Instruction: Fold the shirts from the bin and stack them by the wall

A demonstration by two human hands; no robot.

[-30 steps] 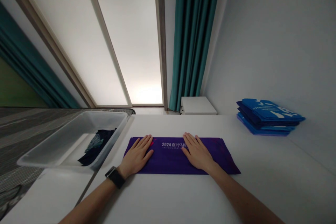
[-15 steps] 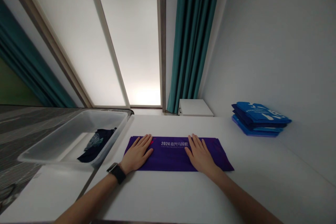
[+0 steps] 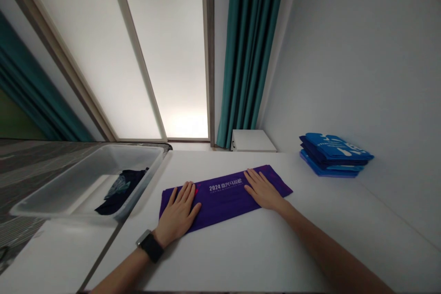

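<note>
A purple folded cloth, by its look a folded shirt [image 3: 220,204], lies flat on the white table with "2024" and Chinese characters printed in white across it. It is turned at a slant, its right end farther from me. My left hand [image 3: 179,213] rests flat on its left part, fingers spread, a dark watch on the wrist. On its right part lies my right hand [image 3: 263,189], also flat with fingers apart. Neither hand grips the cloth. The layers beneath are hidden.
To the left stands a translucent plastic bin [image 3: 86,165] with dark printed cloth [image 3: 122,190] inside. A stack of folded blue and purple cloths [image 3: 336,154] sits at the right by the wall. Behind the white table [image 3: 241,257] is a low white cabinet [image 3: 253,141].
The purple cloth has turned under my hands from square-on to slanted, its right end moving away from me and its left end nearer. Both hands stay flat on it.
</note>
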